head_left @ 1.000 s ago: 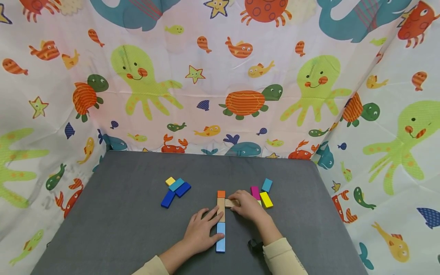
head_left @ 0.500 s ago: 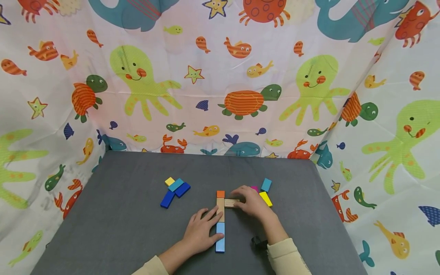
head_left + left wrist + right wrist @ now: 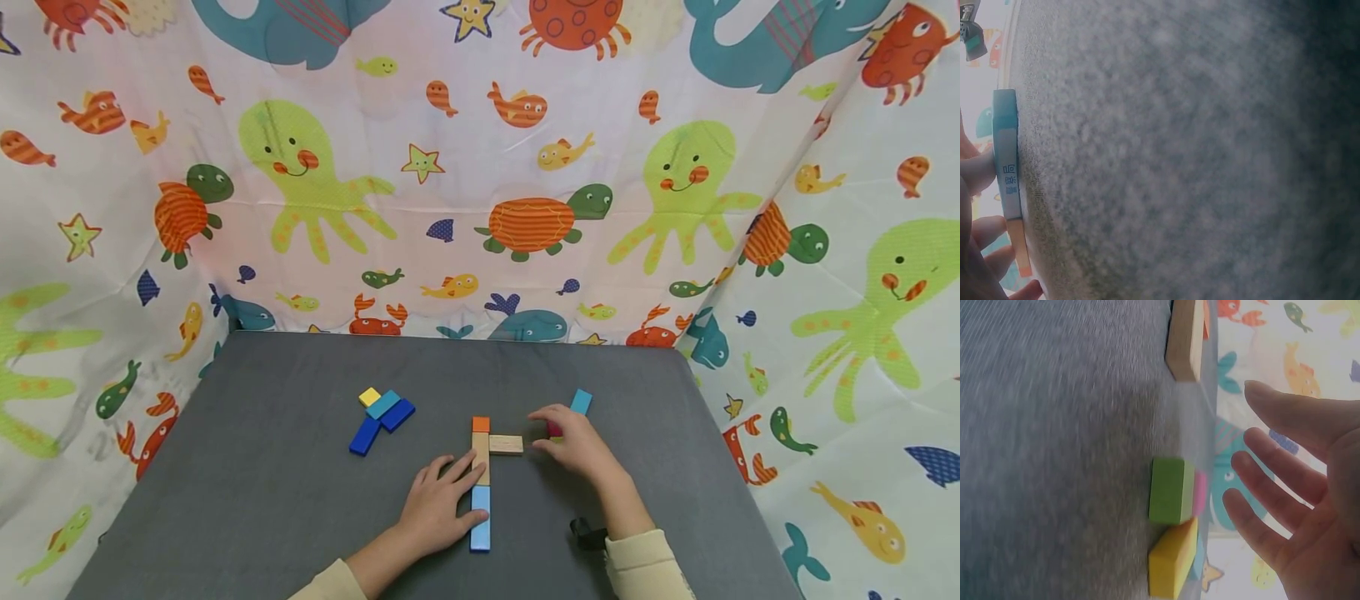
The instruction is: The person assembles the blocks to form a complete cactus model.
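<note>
My left hand point(image 3: 442, 508) lies on a column of wooden blocks. Its fingers touch the natural wood block point(image 3: 481, 440) and its thumb rests on the light blue block point(image 3: 481, 498). An orange block point(image 3: 481, 424) caps the column's far end. Another plain wood block point(image 3: 506, 445) sticks out sideways from the column to the right. Fingers apart and holding nothing, my right hand point(image 3: 573, 437) hovers past that block's free end. Beneath it, the right wrist view shows a green block point(image 3: 1169, 490), a yellow block point(image 3: 1172, 562) and part of a magenta block point(image 3: 1199, 494).
On the left of the grey table point(image 3: 285, 500) lies a cluster: dark blue blocks point(image 3: 365, 437), a teal block point(image 3: 384, 404) and a yellow block point(image 3: 370, 397). A blue block point(image 3: 581, 401) lies behind my right hand. A patterned curtain point(image 3: 420, 283) surrounds the table.
My right hand has let go of the sideways wood block and moved right, over the coloured blocks. My left hand stays in place on the column.
</note>
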Demonstrator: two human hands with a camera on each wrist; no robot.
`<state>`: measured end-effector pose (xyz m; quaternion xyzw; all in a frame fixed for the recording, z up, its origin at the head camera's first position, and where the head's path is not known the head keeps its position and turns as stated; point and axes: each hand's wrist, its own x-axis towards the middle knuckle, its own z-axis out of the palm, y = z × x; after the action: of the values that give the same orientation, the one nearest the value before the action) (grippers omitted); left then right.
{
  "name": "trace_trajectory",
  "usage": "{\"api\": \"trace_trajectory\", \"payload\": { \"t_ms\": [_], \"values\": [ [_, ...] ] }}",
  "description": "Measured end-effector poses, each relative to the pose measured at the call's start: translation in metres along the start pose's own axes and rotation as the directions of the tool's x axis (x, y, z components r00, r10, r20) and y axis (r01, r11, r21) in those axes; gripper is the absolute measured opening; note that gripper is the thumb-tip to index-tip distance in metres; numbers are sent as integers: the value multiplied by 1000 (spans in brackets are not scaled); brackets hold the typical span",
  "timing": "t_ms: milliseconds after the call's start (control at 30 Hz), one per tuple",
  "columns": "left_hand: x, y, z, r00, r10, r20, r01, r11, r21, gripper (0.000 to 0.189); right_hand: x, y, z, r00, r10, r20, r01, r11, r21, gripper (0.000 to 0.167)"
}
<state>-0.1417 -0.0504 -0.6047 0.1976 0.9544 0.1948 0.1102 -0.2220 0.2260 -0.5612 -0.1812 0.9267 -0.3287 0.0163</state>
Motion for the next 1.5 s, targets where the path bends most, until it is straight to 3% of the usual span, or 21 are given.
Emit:
{"api": "trace_trajectory", "payload": {
  "t_ms": [333, 533, 867, 1500],
  "values": [
    [0, 0, 0, 1000, 0, 2, 0, 1000, -6, 75, -17, 19, -19, 992, 120, -26, -119, 993, 12, 47],
    [1, 0, 0, 1000, -5, 6, 5, 1000, -4, 76, -24, 34, -26, 991, 131, -38, -130, 991, 19, 49],
    [1, 1, -2, 1000, -10, 4, 11, 1000, -8, 76, -25, 58, -27, 977, 213, 22, -213, 977, 16, 60],
    [0, -1, 0, 1000, 0, -4, 0, 1000, -11, 76, -20, 68, -24, 985, 159, 72, -160, 987, 13, 60]
  ]
}}
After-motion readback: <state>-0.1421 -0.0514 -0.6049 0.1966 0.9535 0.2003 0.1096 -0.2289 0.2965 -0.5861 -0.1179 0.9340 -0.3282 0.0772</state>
